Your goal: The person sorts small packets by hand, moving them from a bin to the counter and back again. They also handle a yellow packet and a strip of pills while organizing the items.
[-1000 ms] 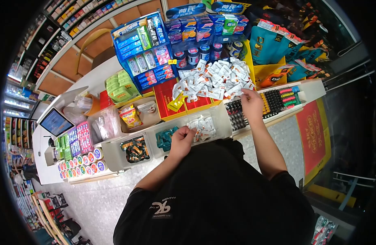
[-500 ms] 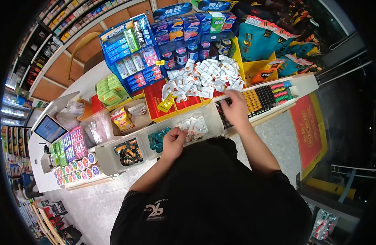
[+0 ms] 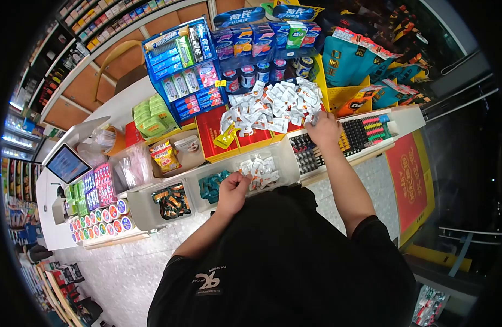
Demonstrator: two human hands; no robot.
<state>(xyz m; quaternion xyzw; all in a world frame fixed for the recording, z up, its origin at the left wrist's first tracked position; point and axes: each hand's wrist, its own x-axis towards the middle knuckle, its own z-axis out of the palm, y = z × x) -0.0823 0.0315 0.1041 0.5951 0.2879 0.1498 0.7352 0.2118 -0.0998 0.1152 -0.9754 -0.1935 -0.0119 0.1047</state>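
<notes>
Closed in a pinch, my left hand [image 3: 234, 192] is over the counter-front bin, between teal-wrapped packets [image 3: 211, 186] and small white sachets [image 3: 260, 171]. Whatever lies in its fingers is hidden. My right hand [image 3: 325, 132] reaches to the right edge of a large heap of white sachets [image 3: 278, 106], its fingertips closed around what looks like one sachet there. The heap lies on a red and yellow display box [image 3: 254, 140]. A yellow packet [image 3: 226, 137] rests at the heap's left front.
Left of the bin are a tray of dark-wrapped sweets [image 3: 172, 201] and a box with a snack bag [image 3: 165, 157]. A blue gum rack [image 3: 180, 71] rises behind. Rows of black and coloured items [image 3: 365, 131] fill a tray at right, below standing teal pouches [image 3: 346, 60].
My right hand has moved from above the black items to the heap's right edge, and its fingers have closed. My left hand stays pinched in nearly the same place. The view shifts slightly.
</notes>
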